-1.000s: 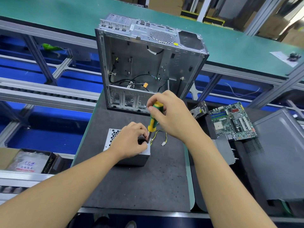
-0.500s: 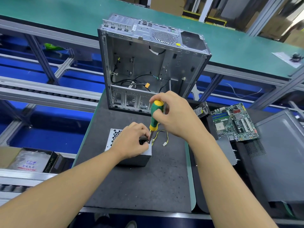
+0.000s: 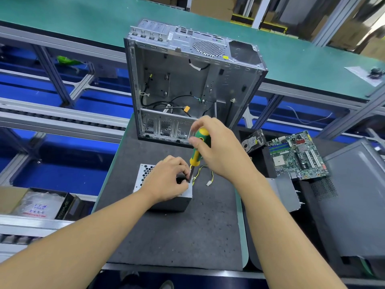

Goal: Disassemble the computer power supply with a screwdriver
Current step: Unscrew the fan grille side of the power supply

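Note:
A small grey power supply (image 3: 145,174) with a perforated top lies on the dark mat (image 3: 177,236). My left hand (image 3: 166,180) rests on top of it, fingers curled, pinching the shaft of the screwdriver near its tip. My right hand (image 3: 218,151) grips the green and yellow screwdriver (image 3: 198,151) by its handle, held nearly upright with the tip at the supply's far right corner. Yellow and black wires (image 3: 205,174) with a white plug trail from the supply to the right.
An open, empty computer case (image 3: 187,84) stands upright just behind the mat. A motherboard (image 3: 295,155) and a drive lie at the right, beside a grey side panel (image 3: 354,195). A green conveyor (image 3: 83,17) runs along the back. Boxes sit low at the left.
The screwdriver handle has come a little more upright in my right hand, and the view has shifted slightly. My left hand stays on the power supply.

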{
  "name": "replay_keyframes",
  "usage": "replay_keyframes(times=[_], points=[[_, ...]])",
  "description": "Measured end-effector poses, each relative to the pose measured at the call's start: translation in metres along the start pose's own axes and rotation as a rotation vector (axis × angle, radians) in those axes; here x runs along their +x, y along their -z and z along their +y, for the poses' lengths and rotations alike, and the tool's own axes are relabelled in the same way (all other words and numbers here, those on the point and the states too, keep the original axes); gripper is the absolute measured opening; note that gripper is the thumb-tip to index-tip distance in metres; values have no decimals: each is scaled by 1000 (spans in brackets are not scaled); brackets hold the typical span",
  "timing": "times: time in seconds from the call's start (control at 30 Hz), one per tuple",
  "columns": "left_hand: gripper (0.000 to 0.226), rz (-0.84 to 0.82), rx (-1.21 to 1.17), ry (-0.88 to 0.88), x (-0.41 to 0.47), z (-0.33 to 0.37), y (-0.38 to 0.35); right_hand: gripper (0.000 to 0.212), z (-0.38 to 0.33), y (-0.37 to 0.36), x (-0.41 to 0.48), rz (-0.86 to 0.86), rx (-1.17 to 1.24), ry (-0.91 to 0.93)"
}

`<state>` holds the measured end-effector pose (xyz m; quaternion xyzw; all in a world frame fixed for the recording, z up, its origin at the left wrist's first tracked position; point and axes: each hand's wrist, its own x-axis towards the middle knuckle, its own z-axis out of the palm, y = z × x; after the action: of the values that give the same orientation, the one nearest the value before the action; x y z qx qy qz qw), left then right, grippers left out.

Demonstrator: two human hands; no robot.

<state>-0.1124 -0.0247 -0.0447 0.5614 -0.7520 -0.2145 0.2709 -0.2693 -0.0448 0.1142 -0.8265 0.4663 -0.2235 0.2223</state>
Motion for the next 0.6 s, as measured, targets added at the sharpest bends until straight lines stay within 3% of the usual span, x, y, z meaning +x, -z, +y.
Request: replay_keyframes(times=[0.2, 0.47, 0.6], points=[[16, 11, -19, 11, -1, 1, 0, 25, 1, 0, 2, -54, 29, -59], [18, 19, -72, 34, 0, -2, -1, 6, 2, -6, 0, 29, 45, -62], [19, 20, -64, 41, 1, -2, -2, 14, 4, -7, 2, 104, 72, -40]])
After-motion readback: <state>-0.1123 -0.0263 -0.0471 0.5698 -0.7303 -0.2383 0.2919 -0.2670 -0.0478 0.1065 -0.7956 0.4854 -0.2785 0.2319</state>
